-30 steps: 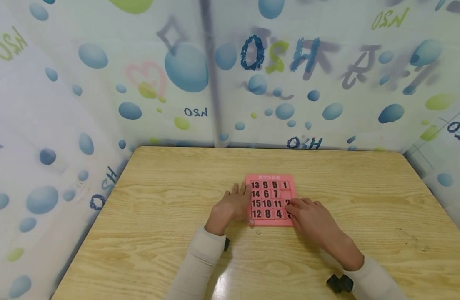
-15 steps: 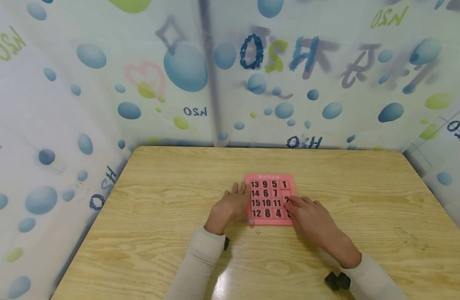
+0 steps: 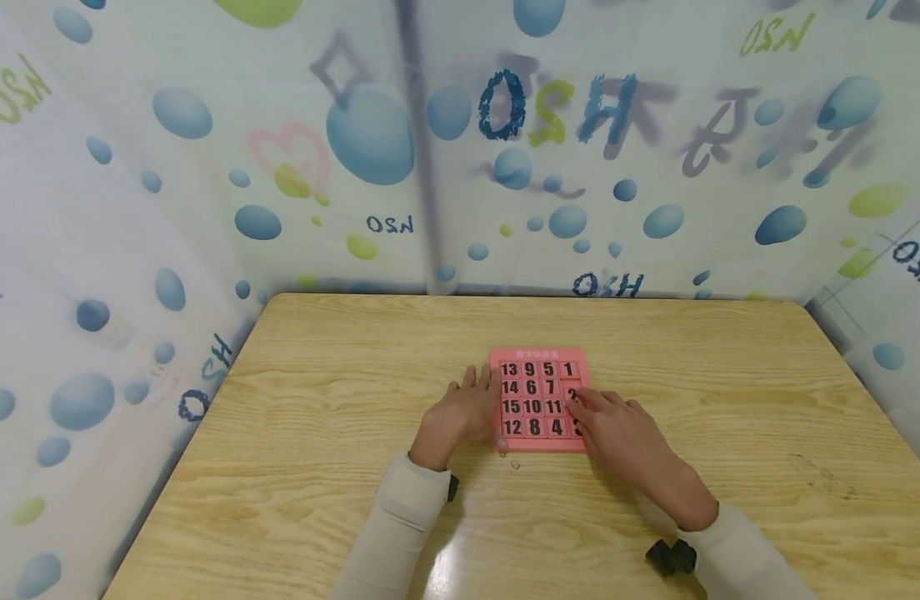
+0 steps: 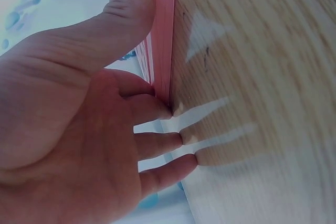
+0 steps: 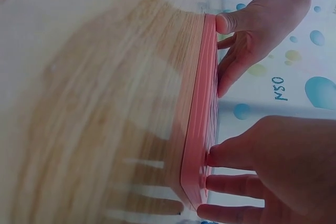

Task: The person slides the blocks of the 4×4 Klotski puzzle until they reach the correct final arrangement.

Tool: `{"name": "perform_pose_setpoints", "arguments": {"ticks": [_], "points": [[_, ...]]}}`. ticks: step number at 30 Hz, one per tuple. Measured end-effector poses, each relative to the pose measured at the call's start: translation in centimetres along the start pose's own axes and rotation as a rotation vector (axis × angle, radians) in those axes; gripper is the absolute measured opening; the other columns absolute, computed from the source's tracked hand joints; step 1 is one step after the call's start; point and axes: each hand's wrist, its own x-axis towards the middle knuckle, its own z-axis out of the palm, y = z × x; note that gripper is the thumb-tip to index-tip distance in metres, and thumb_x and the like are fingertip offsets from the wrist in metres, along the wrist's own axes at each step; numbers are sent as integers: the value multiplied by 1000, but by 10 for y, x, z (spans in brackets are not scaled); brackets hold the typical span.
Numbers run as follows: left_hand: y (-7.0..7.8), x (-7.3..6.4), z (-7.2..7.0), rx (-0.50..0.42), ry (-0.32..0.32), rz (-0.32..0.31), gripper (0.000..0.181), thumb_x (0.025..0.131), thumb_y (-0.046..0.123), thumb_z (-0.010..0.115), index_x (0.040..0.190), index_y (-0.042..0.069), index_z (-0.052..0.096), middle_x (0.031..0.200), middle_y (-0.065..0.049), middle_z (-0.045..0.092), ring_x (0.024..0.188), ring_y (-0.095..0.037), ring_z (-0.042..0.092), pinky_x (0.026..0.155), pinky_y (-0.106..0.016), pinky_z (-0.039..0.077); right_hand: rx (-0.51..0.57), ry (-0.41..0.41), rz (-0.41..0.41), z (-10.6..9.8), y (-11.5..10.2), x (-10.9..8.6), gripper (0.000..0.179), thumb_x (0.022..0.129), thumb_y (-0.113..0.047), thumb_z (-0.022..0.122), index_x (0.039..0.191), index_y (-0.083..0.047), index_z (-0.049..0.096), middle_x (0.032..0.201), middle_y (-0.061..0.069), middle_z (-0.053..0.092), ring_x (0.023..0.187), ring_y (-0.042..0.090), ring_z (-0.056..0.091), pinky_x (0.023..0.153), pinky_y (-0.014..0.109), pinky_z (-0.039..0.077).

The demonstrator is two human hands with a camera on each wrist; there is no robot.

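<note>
Number puzzle, pink, lies flat on the desk, apart from the desk's twelve o'clock edge, with tile 13 at the puzzle's ten o'clock corner and tile 12 at eight o'clock. We find the left hand at nine o'clock of it, fingers spread apart, touching its edge. We note the right hand at four o'clock, thumb and fingers slightly apart, fingertips resting on a half-covered tile below tile 1.
</note>
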Motion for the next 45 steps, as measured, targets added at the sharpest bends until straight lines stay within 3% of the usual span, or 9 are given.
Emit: {"name": "perform_pose_setpoints", "arguments": {"ticks": [45], "points": [[1,0,0,-6,0,3,114,78,40,80,160,7,9,167,-12,5,154,-32,1,123,-48,15,21,-22,40,5,2,10,40,96,-19,63,135,-8,62,140,18,56,120,39,58,91,57,51]]}}
